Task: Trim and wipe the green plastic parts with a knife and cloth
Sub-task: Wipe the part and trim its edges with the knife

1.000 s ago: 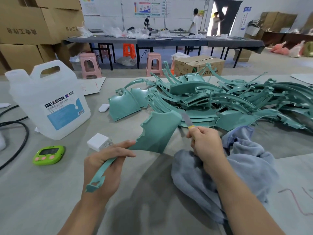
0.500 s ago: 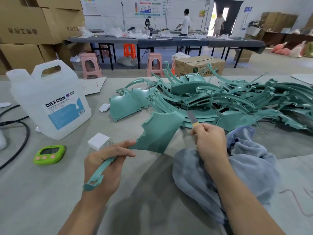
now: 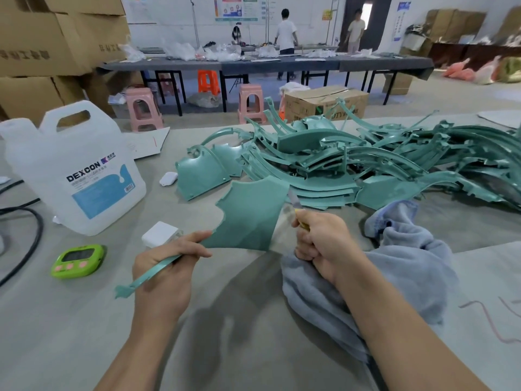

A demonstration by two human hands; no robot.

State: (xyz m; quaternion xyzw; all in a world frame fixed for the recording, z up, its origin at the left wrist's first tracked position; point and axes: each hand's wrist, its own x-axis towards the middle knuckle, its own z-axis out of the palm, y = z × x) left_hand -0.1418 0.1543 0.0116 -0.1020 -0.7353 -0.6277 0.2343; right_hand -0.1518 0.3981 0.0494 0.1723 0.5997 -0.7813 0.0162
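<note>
Over the bench's (image 3: 56, 334) near edge, the left hand (image 3: 166, 266) grips a green plastic part's (image 3: 251, 218) thin stem while the right hand (image 3: 324, 241) curls round a knife (image 3: 293, 201), its blurred blade seemingly touching the part's right edge.

Head cam, fwd-down, prob. near table (image 3: 56, 334)

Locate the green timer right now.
Head view, lower left: the green timer lies just in front of the white jug, left of the left hand.
</note>
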